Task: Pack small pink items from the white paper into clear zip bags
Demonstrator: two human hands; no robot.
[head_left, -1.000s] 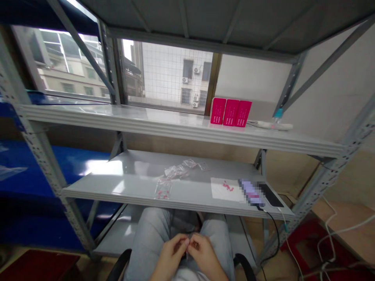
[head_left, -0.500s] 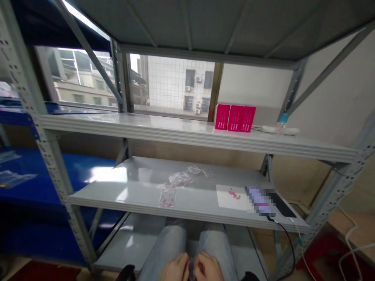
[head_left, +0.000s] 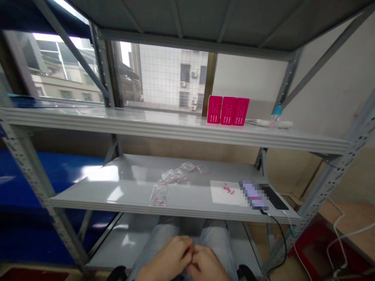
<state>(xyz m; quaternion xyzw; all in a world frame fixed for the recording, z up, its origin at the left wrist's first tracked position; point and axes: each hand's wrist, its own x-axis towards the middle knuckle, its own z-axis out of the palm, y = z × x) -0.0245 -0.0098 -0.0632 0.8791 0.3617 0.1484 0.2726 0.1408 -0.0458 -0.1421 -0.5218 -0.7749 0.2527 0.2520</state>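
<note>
My left hand (head_left: 172,255) and my right hand (head_left: 206,261) meet low in front of my lap, fingertips touching. Both are closed, fingers curled inward. Whatever they pinch, if anything, is too small or hidden to make out. Beyond them, on the middle shelf (head_left: 187,197), lies a clear zip bag (head_left: 159,194) with small red pieces inside. Several more clear plastic bags (head_left: 174,174) are heaped behind it. To the right, a white sheet of paper (head_left: 218,197) bears a small scatter of red pieces (head_left: 228,189).
A blurred-out phone (head_left: 253,194) and a dark flat device (head_left: 275,197) lie at the shelf's right, cables hanging over the edge. Above, the upper shelf (head_left: 131,120) carries three pink boxes (head_left: 228,111) and a blue-capped bottle (head_left: 277,112). A red stool (head_left: 310,246) stands lower right.
My hands have risen slightly and come together, the left reaching further across; before, a gap lay between them. The view has shifted a little, so the shelves appear further left.
</note>
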